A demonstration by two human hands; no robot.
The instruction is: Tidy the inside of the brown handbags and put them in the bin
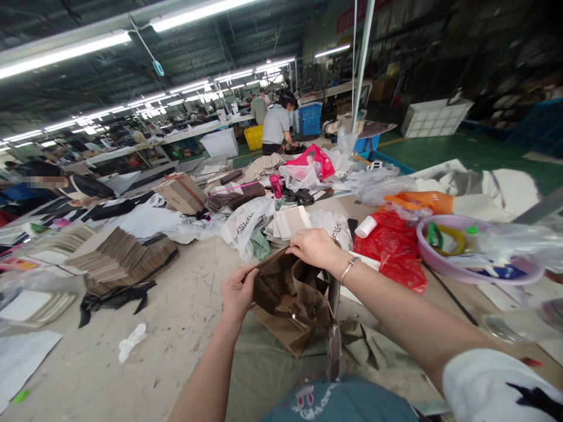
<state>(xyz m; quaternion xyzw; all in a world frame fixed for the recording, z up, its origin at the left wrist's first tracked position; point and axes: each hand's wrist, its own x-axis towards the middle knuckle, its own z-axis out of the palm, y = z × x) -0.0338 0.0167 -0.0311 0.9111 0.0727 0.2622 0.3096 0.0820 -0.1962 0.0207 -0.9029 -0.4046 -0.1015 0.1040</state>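
A brown paper bag point(294, 305) stands open on the worktable point(176, 328) right in front of me. My left hand point(237, 293) grips its left rim, thumb over the edge. My right hand point(313, 247), with a silver bracelet on the wrist, is closed on the far rim of the same bag. Dark brown material shows inside the bag. A clear plastic piece point(333, 346) hangs by the bag's right side.
A fanned stack of brown flat pieces point(118, 258) tied with black ribbon lies to the left. Plastic bags, a red bag point(396, 249) and a lilac basin point(461, 258) crowd the right. A crumpled white scrap point(131, 341) lies near. A person in grey point(276, 126) works farther back.
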